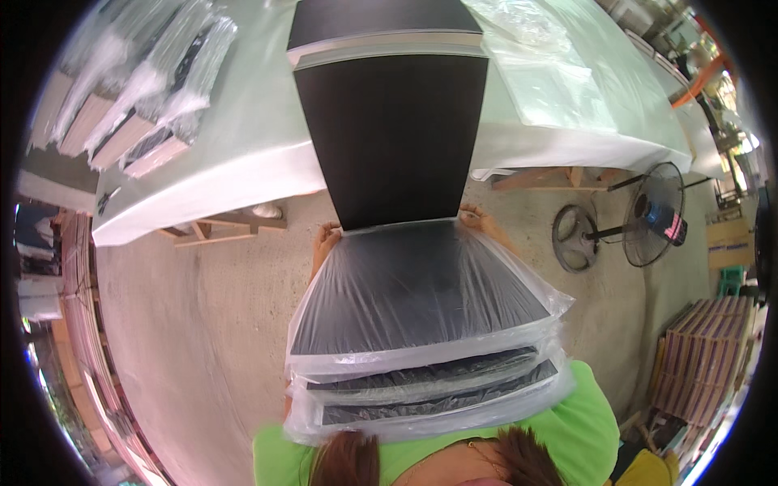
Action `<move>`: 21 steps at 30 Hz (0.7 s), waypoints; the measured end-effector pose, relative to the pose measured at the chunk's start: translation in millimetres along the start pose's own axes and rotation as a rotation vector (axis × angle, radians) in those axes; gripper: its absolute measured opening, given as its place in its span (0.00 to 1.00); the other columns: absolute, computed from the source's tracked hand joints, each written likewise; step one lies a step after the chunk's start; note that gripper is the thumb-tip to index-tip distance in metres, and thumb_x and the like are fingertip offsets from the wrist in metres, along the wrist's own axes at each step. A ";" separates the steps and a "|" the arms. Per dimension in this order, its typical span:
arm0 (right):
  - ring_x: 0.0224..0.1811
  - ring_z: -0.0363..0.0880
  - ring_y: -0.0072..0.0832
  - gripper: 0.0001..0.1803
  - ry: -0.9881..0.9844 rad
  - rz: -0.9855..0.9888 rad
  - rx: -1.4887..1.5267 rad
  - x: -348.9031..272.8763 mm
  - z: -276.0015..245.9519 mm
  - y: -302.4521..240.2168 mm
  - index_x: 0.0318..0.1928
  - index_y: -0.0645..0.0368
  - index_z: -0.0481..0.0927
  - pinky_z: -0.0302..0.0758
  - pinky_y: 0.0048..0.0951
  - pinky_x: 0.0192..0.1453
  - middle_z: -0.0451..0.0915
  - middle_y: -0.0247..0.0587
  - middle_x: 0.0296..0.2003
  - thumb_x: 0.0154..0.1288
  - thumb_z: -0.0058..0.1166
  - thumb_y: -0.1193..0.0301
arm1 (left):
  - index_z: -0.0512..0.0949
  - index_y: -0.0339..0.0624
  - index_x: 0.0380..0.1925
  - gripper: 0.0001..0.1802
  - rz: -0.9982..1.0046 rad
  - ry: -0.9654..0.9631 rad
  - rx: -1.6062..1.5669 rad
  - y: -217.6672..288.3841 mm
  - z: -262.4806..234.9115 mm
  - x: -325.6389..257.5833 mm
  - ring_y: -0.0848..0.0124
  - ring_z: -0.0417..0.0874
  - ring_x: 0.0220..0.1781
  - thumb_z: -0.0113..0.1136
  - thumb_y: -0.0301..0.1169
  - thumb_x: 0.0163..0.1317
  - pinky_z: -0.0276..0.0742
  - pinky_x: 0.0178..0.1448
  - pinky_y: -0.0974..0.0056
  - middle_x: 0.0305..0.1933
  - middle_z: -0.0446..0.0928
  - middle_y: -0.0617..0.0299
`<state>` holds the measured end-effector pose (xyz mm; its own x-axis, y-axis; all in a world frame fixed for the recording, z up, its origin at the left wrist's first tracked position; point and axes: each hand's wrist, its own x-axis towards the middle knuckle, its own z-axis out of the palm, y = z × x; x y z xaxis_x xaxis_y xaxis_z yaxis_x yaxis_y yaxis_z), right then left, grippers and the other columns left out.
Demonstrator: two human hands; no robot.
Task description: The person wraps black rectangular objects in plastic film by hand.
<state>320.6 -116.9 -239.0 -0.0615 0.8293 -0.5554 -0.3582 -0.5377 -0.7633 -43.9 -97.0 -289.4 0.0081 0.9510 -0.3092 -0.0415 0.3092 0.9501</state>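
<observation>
A long stack of black panels (393, 130) with pale edges runs from the table toward my body. Clear plastic bag (421, 348) covers its near part, wrinkled and bunched around the near end at my chest. At the left side of the stack, my left hand (327, 236) is closed on the bag's open rim. Across from it, my right hand (480, 220) is closed on the same rim at the right side. The far part of the stack is bare and lies over the table edge. Parts of both forearms are hidden behind the bag.
A table (251, 121) with a pale cover stands ahead. Several plastic-wrapped panel bundles (138, 105) lie on its left, and flat clear plastic bags (559, 89) on its right. A fan (656, 215) stands on the floor at right, with stacked striped cartons (701, 356) nearer.
</observation>
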 end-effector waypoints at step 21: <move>0.36 0.78 0.43 0.09 1.106 -0.917 -1.023 66.2 -90.2 -263.8 0.30 0.60 0.81 0.73 0.40 0.42 0.80 0.49 0.32 0.53 0.56 0.67 | 0.71 0.41 0.49 0.15 -0.015 -0.012 -0.046 -54.3 -5.4 24.8 0.77 0.74 0.36 0.50 0.30 0.63 0.69 0.40 0.73 0.37 0.73 0.63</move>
<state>495.1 66.1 -104.2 0.5637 0.6421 0.5196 0.7883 -0.2304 -0.5705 -46.8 -90.2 -348.8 0.0208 0.9463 -0.3226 -0.0873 0.3232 0.9423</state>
